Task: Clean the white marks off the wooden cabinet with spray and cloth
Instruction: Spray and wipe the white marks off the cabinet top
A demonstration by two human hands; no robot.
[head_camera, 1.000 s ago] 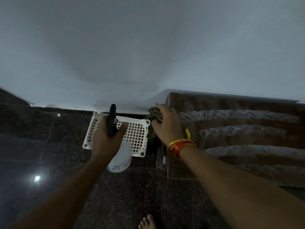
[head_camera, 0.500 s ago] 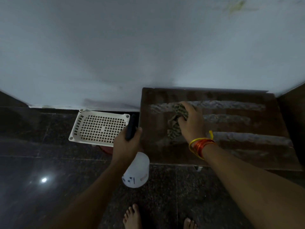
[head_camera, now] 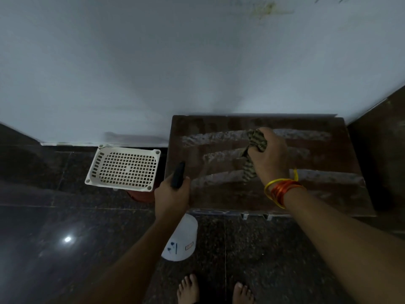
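Note:
The wooden cabinet [head_camera: 221, 196] stands against the white wall, its dark top crossed by three long white marks [head_camera: 214, 136]. My right hand [head_camera: 270, 154] grips a striped green cloth [head_camera: 255, 142] over the upper and middle marks; part of the cloth hangs down toward the lowest mark. My left hand [head_camera: 172, 195] holds a spray bottle [head_camera: 180, 240] by its black trigger head at the cabinet's left front edge. The bottle's white body hangs below my wrist.
A white perforated plastic basket [head_camera: 123, 167] lies on the dark polished floor left of the cabinet, a reddish object partly hidden beneath it. A dark panel [head_camera: 381, 154] flanks the cabinet's right side. My bare feet [head_camera: 188, 290] stand in front.
My right hand has carried the cloth from the cabinet's left edge rightward across the top. The left hand with the bottle moved from over the basket to the cabinet's left front edge.

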